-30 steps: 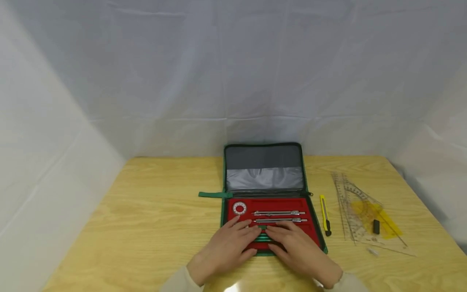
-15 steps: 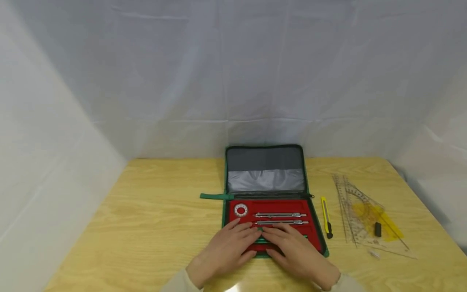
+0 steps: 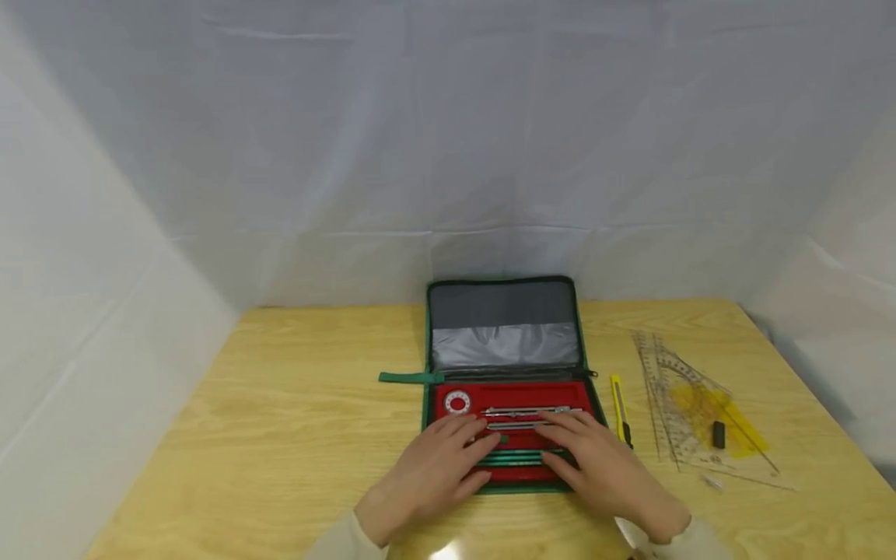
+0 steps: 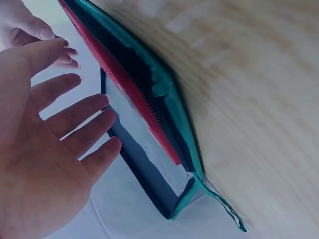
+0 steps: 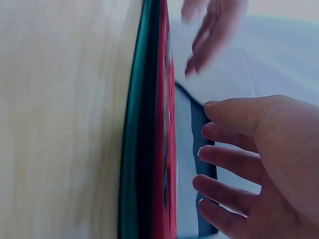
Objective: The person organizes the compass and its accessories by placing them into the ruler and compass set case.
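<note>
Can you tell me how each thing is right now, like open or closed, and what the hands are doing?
Drawing-instrument case: unzipped, lid open.
Compasses: folded, lying in the red tray.
Yellow utility knife: lying on the table beside the case; blade cannot be made out.
Left hand: open, over the tray.
Right hand: open, over the tray.

Pale wooden tabletop (image 3: 280, 420); under the fingers (image 3: 462, 432), open green case (image 3: 504, 311); right of them, yellow knife (image 3: 619, 408), clear set squares (image 3: 689, 412).
</note>
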Demonstrator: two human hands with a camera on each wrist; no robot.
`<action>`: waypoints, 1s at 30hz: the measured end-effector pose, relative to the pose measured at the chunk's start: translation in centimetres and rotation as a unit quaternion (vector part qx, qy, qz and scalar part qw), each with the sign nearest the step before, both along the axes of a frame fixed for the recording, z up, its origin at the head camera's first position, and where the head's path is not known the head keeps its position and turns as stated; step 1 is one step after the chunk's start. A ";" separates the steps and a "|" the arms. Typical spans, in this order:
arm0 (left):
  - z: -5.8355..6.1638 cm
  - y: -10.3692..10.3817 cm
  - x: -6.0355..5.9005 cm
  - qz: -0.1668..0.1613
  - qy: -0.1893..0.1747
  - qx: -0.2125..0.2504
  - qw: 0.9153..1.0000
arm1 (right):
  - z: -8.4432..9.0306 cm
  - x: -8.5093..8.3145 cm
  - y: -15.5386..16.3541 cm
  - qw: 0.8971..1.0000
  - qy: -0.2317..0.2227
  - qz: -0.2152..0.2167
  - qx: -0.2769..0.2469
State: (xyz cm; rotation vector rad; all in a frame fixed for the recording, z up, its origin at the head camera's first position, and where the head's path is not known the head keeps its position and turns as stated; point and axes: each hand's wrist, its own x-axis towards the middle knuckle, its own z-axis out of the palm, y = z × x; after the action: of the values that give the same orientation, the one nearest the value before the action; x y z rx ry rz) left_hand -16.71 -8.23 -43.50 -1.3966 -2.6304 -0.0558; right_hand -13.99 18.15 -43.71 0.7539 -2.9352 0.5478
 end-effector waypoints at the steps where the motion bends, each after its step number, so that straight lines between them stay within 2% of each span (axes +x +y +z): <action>1: 0.1 0.1 -0.1 -0.001 -0.003 -0.002 1.000 | 0.0 -0.1 0.6 1.000 0.003 -0.010 0.000; 9: 0.4 1.0 -0.6 -0.008 -0.031 -0.008 0.999 | 0.0 0.0 5.5 0.996 0.008 -0.086 0.007; 17: 0.7 2.1 -1.2 -0.014 -0.062 -0.012 0.998 | -0.1 0.8 10.1 0.988 0.056 -0.147 -0.009; 26: 0.4 4.1 -1.8 -0.031 -0.082 -0.018 0.996 | 0.2 1.3 13.8 0.970 0.036 -0.239 -0.037; 30: 0.4 4.6 -1.9 -0.031 -0.086 -0.018 0.996 | 0.2 1.4 15.0 0.960 0.009 -0.276 -0.034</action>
State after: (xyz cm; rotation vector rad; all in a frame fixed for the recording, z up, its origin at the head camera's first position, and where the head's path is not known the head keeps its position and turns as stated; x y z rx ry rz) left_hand -18.64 -3.68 -43.15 -1.5504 -2.7377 -0.1424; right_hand -12.58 33.16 -43.51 -0.0816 -2.8938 0.5697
